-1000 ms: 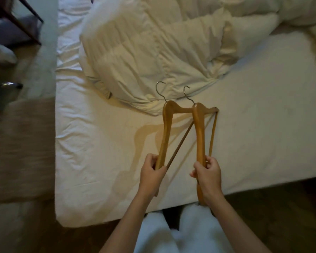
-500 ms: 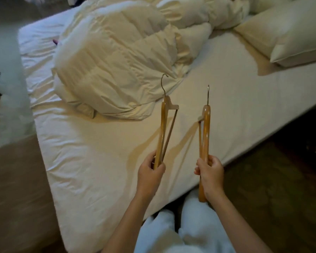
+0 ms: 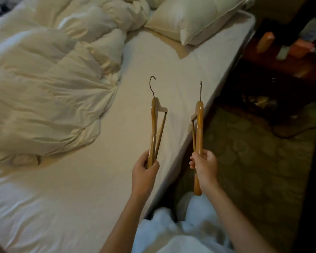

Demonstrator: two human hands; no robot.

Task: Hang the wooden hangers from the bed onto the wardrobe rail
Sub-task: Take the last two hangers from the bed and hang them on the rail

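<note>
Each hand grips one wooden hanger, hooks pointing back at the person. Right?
Not quite. Head view: the left hand grips the left hanger, the right hand grips the right hanger, but both hooks point away from the person, not back.

Two hangers (image 3: 153, 128) of glossy varnished wood, dull metal hooks; bed sheet (image 3: 77, 189) matt, creased cloth.

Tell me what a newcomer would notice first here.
Two wooden hangers stand upright in mid-frame, hooks up: the left hanger gripped by the left hand over the bed, the right hanger gripped by the right hand at the bed's edge. Behind them, a crumpled duvet fills the bed's left side, with a pillow at top right.
</note>
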